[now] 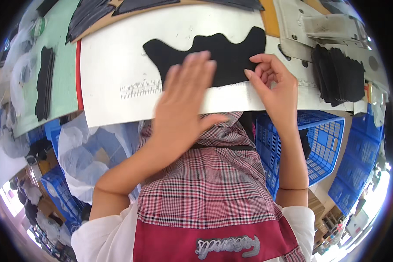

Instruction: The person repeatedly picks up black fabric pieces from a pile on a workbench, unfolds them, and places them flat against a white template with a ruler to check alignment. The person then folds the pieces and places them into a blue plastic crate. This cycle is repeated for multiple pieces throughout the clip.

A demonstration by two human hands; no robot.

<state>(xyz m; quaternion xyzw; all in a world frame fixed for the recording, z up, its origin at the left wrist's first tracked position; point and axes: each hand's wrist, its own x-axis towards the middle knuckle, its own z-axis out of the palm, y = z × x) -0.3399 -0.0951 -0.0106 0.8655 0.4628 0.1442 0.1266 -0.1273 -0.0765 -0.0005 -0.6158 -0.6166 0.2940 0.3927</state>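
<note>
A black cut fabric piece (229,54) with a wavy far edge and two pointed corners lies flat on the white work board (111,61). Over its left part is my left hand (183,96), palm down with fingers stretched out, slightly blurred; whether it presses on the cloth I cannot tell. At the piece's right edge, my right hand (277,83) has its thumb and forefinger apart, the other fingers curled, and nothing visibly gripped. Both fingertips are at the cloth's edge. A printed ruler scale (139,89) runs along the near side of the board, partly covered by the left hand.
To the right sits a stack of black cut pieces (338,74), near a metal machine part (327,28). Another black stack (43,83) lies on the green surface at left. Dark sheets (91,17) line the far edge. Below are a blue crate (323,148) and a clear plastic bag (83,153).
</note>
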